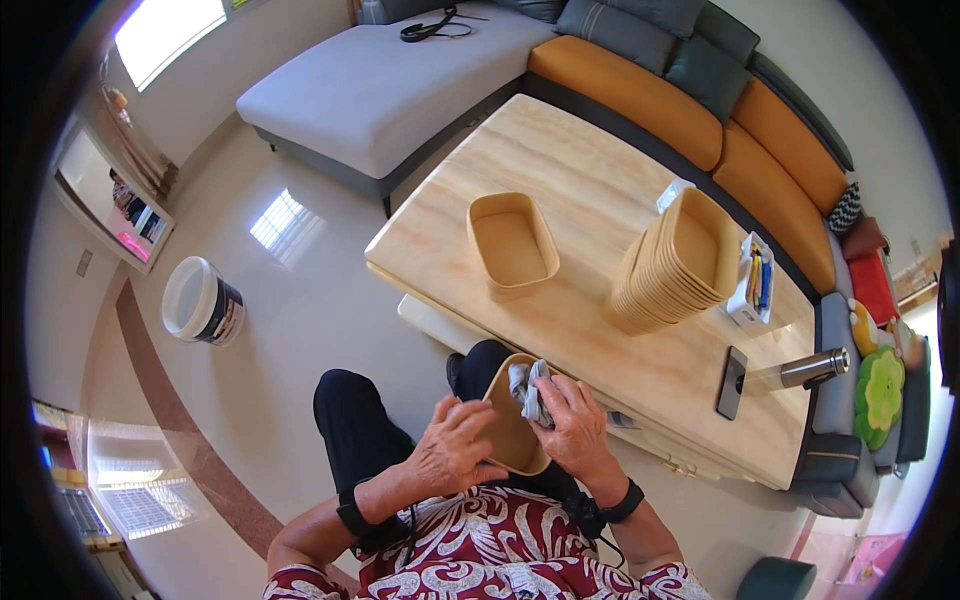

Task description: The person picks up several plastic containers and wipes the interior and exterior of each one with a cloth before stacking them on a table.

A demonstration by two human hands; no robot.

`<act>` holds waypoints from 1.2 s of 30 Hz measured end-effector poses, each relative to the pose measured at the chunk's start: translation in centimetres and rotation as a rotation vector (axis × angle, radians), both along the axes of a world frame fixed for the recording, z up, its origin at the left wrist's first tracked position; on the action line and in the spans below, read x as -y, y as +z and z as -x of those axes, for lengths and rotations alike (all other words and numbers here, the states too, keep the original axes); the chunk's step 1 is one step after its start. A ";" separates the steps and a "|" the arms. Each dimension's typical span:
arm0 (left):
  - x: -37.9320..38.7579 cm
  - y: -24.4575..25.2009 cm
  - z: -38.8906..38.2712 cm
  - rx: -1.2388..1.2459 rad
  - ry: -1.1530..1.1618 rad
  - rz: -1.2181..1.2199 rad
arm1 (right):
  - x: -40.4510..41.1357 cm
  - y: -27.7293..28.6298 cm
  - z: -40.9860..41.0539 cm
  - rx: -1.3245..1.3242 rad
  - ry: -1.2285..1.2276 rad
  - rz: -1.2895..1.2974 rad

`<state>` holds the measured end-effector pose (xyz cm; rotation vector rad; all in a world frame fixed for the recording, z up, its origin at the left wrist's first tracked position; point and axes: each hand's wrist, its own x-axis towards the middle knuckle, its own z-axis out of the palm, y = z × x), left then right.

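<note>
A rectangular kraft paper food container [517,439] with rounded corners is at my lap, its open top facing up. My left hand [457,446] is curled over its left rim, the fingertips slightly blurred. In my right hand [574,420] is a crumpled grey-white cloth [531,390], held over the container's far right side. On the marble-patterned table ahead stands a similar container [514,247]; I cannot tell if it is one or several nested. Farther right a tall nested stack of the same containers [671,262] leans slightly.
The marble-patterned coffee table [585,157] also holds a white pen box [752,285], a smartphone [731,382] and a steel thermos [814,369]. A white plastic bucket [202,300] stands on the tiled floor at left. A sectional sofa [622,97] wraps the table's far side.
</note>
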<state>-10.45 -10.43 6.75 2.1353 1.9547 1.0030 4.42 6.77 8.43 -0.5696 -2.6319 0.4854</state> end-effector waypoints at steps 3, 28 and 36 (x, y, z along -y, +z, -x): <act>0.6 -0.9 0.0 0.326 0.289 0.141 | 0.3 -0.2 0.9 0.069 0.049 -0.048; 0.7 -1.4 0.3 1.406 0.205 0.543 | 0.3 0.5 3.0 0.393 0.352 -0.301; 0.8 -2.4 0.0 1.385 0.156 0.402 | 2.3 2.3 1.6 0.287 0.744 -0.059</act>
